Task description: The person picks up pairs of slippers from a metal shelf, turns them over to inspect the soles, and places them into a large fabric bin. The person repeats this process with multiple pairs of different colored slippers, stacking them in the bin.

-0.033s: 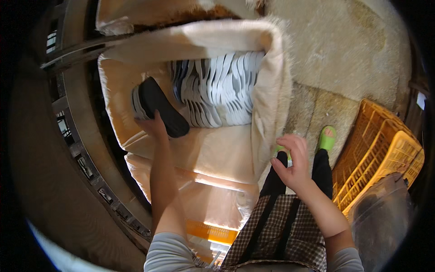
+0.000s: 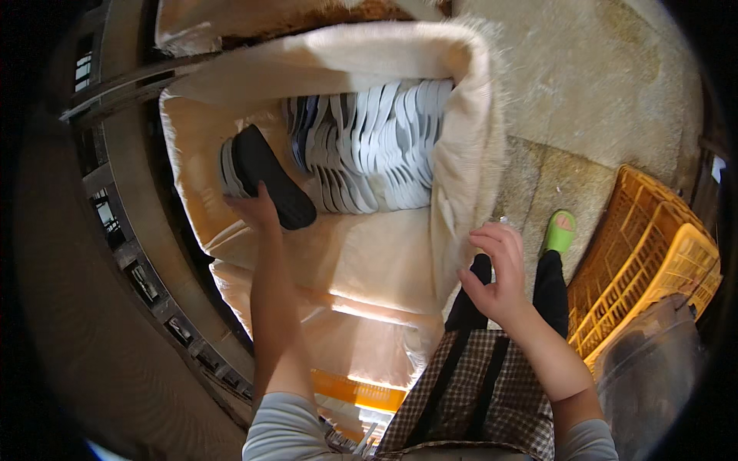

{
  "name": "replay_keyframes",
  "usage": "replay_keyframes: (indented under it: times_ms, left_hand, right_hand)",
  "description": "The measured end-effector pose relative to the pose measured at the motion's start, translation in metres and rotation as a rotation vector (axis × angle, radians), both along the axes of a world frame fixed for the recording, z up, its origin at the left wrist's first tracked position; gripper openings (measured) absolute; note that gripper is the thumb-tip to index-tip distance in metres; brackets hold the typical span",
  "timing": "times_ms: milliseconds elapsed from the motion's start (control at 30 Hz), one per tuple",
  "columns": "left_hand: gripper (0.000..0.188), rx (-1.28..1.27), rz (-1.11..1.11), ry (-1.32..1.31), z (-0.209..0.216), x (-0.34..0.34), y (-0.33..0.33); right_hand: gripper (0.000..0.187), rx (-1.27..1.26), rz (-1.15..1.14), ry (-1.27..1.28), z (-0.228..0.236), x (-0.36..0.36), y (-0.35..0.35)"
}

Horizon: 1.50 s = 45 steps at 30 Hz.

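One black sole (image 2: pixel 273 184) grasped by left hand (image 2: pixel 254 209), one sack (image 2: pixel 469 154) of stacked soles (image 2: pixel 377 146), right hand (image 2: pixel 496 273) released, empty, two orange crates (image 2: pixel 653 261) right.

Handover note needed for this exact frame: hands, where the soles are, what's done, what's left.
Left hand: gripping a black shoe sole inside the big beige sack.
Right hand: empty, fingers loosely curled, held in the air beside the sack's right wall.
Soles: rows of grey and white soles stand on edge, packed across the far part of the sack; a few more sit left of the black one.
Done: far part packed.
Left: black sole not released; near part of the sack bare.
Nearby: orange crate on the floor to the right.
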<state>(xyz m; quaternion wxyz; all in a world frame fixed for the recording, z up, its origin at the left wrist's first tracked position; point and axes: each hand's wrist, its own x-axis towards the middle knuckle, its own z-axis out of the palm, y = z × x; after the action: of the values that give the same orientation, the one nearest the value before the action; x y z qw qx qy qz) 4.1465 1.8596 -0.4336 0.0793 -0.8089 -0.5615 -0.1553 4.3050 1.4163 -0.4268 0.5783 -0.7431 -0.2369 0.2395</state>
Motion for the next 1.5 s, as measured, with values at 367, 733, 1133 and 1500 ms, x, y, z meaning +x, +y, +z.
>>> replay_keyframes:
  times_ms: [367,733,1133,1500]
  left_hand:
    - [0.09,-0.203,0.06,-0.522,-0.03,-0.023,0.029]
    - [0.051,-1.975,0.18,-1.725,0.06,-0.04,-0.257]
    - [0.054,-2.127,0.361,-1.296,0.269,0.023,-0.404]
    - [0.056,-1.812,0.031,-1.567,0.355,0.006,-0.393]
  right_hand:
    - [0.058,-0.288,0.166,-0.262,-0.029,-0.025,0.062]
    - [0.044,0.06,0.05,-0.018,0.059,0.046,0.007]
    - [0.021,0.705,0.434,-0.387,0.385,0.062,-0.003]
    - [0.032,0.8,0.517,-0.719,0.47,-0.012,0.061]
